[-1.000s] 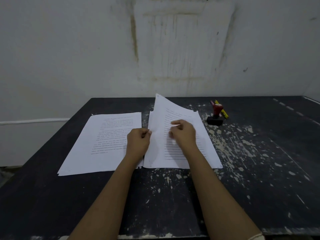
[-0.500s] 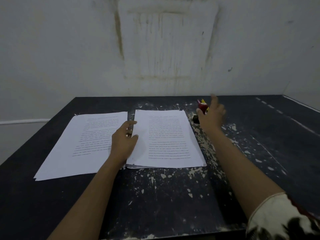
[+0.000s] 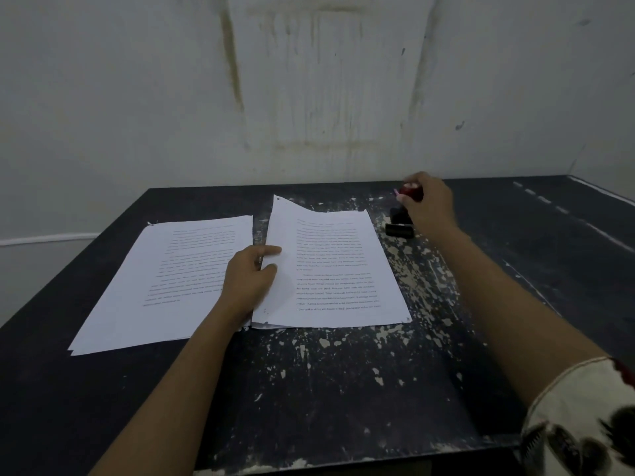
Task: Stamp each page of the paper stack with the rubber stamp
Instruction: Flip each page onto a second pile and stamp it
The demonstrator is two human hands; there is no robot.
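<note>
Two piles of printed white pages lie side by side on the black table (image 3: 343,389). The right paper stack (image 3: 340,269) has its top sheet's far left corner curled up. My left hand (image 3: 252,276) rests on the left edge of that stack, fingers partly under the top sheet. The left pile (image 3: 171,280) lies flat. The rubber stamp (image 3: 400,223), with a red knob and black base, stands just right of the stack's far corner. My right hand (image 3: 427,204) is closed around its red knob.
The table's paint is chipped in pale flecks around the right stack. A stained white wall (image 3: 309,91) rises right behind the table's far edge. Painted white lines run across the table's right side.
My right hand has reached the stamp and closed on its knob. My left hand has slid onto the right stack's left edge, and the top sheet's far corner has lifted.
</note>
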